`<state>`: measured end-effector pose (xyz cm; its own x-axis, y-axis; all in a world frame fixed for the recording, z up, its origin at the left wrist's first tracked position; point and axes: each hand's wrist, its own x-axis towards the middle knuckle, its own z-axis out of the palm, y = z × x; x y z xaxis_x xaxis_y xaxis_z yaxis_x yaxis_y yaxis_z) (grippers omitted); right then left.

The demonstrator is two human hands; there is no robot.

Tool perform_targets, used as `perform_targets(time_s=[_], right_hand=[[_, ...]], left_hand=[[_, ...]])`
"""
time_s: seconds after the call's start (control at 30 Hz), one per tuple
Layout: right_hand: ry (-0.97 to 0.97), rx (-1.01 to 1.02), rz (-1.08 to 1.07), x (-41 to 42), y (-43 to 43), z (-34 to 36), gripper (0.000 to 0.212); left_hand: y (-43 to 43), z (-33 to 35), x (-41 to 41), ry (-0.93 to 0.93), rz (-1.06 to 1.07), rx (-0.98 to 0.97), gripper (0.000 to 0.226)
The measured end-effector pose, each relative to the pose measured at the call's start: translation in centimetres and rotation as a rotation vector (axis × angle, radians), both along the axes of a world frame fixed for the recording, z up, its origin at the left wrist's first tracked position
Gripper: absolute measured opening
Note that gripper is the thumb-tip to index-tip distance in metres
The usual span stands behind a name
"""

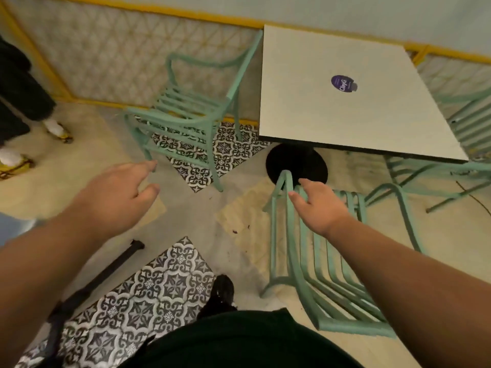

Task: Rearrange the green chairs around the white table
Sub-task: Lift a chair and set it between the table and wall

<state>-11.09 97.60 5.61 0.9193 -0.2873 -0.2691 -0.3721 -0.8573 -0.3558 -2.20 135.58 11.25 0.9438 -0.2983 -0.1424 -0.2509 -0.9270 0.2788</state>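
Cream floor (186, 208) with patches of black-and-white patterned tile fills the view, seen from above, and a pale lattice wall panel (106, 54) with a yellow frame runs along the far side. At far right stands the white table (345, 110), square-topped on a round black base (296, 163), with a round purple sticker (343, 83) on its top.

Three green chairs show. One chair (186, 115) stands to the left of the table, just beside its left edge, with its slatted seat facing the viewer. A second chair (318, 274) sits near and to the right, below the table's near edge, its slatted back running from the bottom of the view up toward the table base. A third chair (465, 128) is partly hidden at the right edge, tucked under the table's right side.

Two bare forearms reach in from the bottom. The right hand (318, 208) rests on the top of the near chair, fingers curled over its rail in a light grasp. The left hand (119, 192) is empty and loosely spread, fingertips near a front leg of the left chair; whether they touch it cannot be told.

At far left, another person's dark trousers and white shoes (16, 158) are visible.
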Motion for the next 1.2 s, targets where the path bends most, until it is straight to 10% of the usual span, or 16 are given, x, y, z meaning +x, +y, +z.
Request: perform_targets(time_s=[1.2], right_hand=[[0.024,-0.040,-0.197,38.1,7.0,-3.1,0.064]], left_hand=[[-2.7,-6.6,45.0,0.116,-0.267,-0.116,0.058]])
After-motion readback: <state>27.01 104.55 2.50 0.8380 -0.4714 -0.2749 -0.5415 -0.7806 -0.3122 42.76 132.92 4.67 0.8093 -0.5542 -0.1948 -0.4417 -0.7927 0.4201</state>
